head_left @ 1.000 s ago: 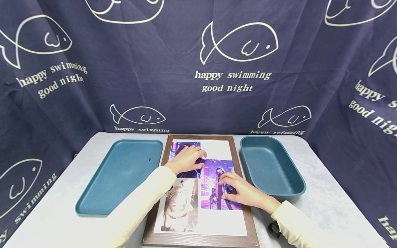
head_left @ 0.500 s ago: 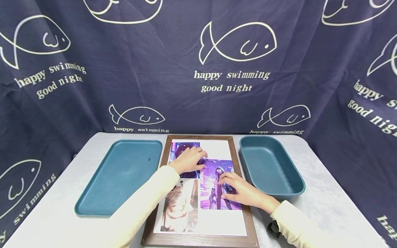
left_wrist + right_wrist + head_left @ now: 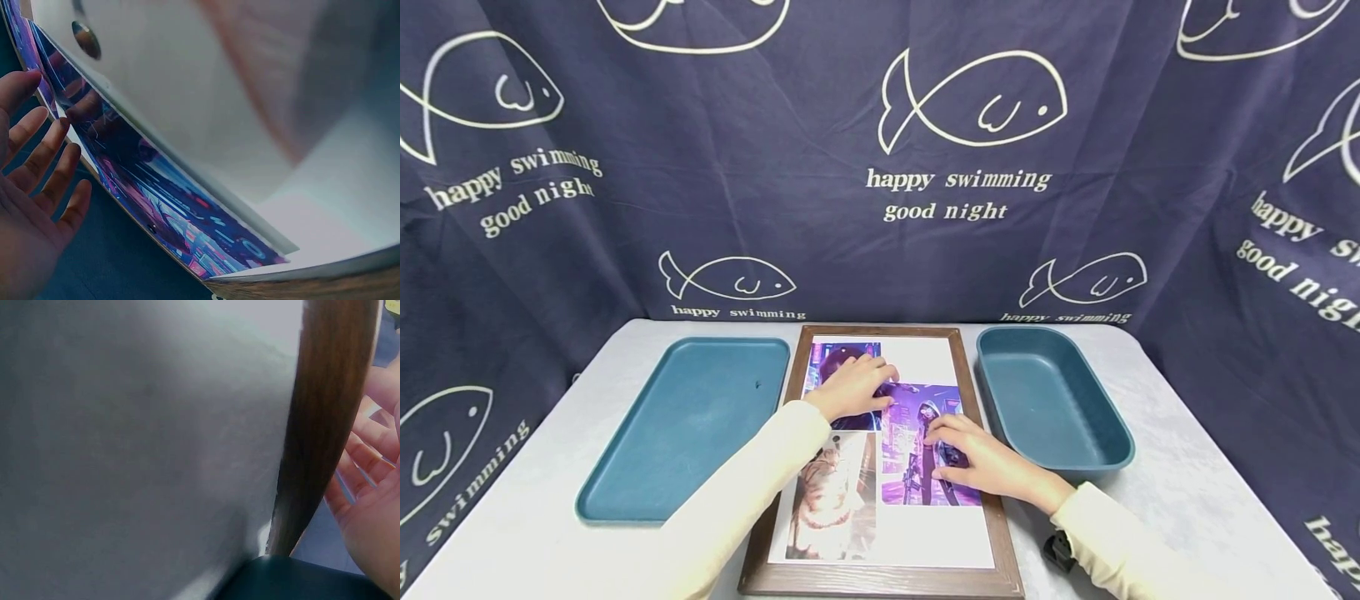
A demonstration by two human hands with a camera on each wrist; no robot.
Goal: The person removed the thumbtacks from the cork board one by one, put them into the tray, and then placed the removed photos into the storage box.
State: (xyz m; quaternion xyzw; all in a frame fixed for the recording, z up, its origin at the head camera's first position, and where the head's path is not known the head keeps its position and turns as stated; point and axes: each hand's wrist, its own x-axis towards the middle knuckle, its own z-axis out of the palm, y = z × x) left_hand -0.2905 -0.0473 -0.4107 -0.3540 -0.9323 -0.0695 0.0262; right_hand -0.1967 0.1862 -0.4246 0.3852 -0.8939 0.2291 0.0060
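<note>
Covered and cropped
The left hand (image 3: 853,387) hides part of the upper print (image 3: 825,365), the right hand (image 3: 981,458) part of the purple print (image 3: 904,425). The left sleeve (image 3: 737,483) covers a tray (image 3: 692,417) corner; it and the right sleeve (image 3: 1123,546) leave the head view's bottom edge.

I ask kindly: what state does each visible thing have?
Upper-left print: flat, partly covered
Hooded-figure print: flat, partly covered
Lower-left print: flat, glare on it
Wooden frame: lying flat
Teal tray: lying flat
Teal bin: upright, open-topped
Printed curtain: hanging, creased
Left hand: fingers bent, over upper-left print
Right hand: fingers bent, over hooded-figure print
</note>
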